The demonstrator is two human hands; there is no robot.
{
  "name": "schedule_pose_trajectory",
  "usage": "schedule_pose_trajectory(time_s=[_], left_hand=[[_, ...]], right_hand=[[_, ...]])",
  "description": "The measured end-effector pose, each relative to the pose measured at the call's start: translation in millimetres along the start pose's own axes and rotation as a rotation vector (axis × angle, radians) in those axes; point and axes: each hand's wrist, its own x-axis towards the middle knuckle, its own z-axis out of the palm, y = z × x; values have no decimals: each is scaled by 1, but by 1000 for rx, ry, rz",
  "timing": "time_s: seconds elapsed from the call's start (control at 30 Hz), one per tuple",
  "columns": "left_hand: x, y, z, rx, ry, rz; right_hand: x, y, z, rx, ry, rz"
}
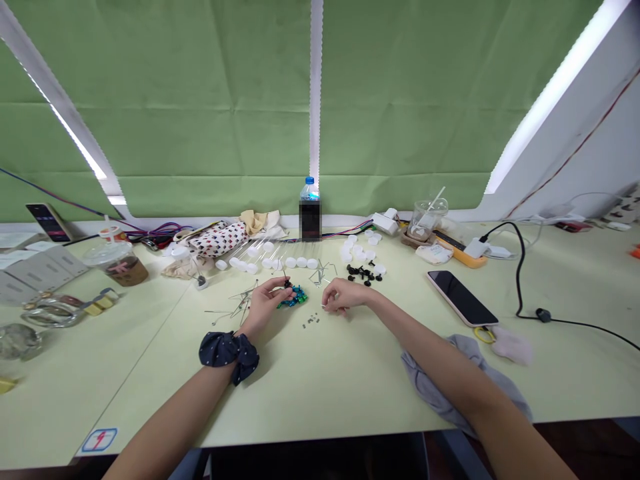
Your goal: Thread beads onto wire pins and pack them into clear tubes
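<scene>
My left hand [266, 305], with a dark dotted scrunchie [220, 350] on its wrist, pinches a small dark piece with a thin rod [287, 279] standing up from it. Just beyond its fingertips lies a pile of shiny blue and green small parts [299, 295]. My right hand [346, 295] has its fingers pinched together close above the table; what they hold is too small to make out. Between both hands several tiny grey metal bits [311, 321] are scattered. Thin metal rods [235, 303] lie left of my left hand, and more bent rods [320, 273] lie between the hands, farther back.
Black caps [367, 274] and white caps [357, 250] lie beyond my right hand. Clear tubes with white lids [250, 260] line the back, near a water bottle [310, 190]. A phone [461, 298], grey cloth [470, 373] and black cable [523, 267] are right; a drink cup [123, 263] stands left.
</scene>
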Motion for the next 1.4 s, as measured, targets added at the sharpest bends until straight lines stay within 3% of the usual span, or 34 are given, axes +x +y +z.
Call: schedule_pose_trajectory(time_s=[0.33,1.4], left_hand=[[0,3,1,-6,0,-10],[0,1,0,9,-18,-12]], right_hand=[[0,-4,9,-96,-92,-46],[5,3,14,-116,-66,-31]])
